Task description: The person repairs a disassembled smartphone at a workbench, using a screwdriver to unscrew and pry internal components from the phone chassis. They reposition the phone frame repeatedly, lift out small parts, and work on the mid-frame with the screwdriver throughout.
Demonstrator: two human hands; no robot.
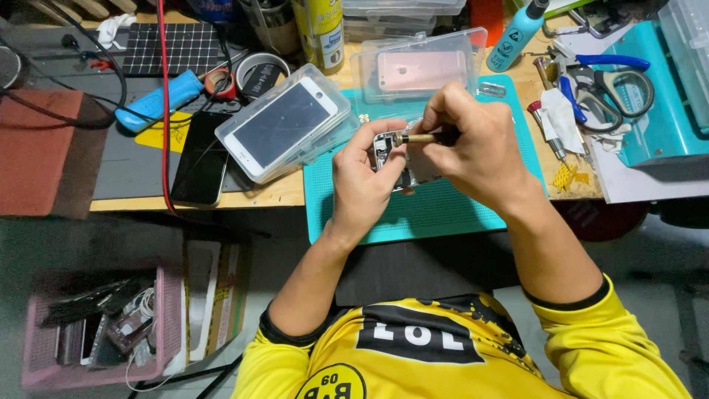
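Hands (413, 159) over teal mat (428, 210) (cluttered wooden bench (284, 193)).

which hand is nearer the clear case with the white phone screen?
Left. The left hand sits just right of the clear case, holding the opened phone; the right hand is farther right, gripping a screwdriver.

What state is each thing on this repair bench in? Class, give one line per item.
Left hand: holds the opened phone body over the teal mat.
Right hand: grip closed on a small screwdriver, tip at the phone body.
Clear case: closed, white phone screen inside.
Second clear case: pink phone inside, lid position unclear.
Black phone: screen dark, lying flat.
Pink basket: filled with parts, on the floor.
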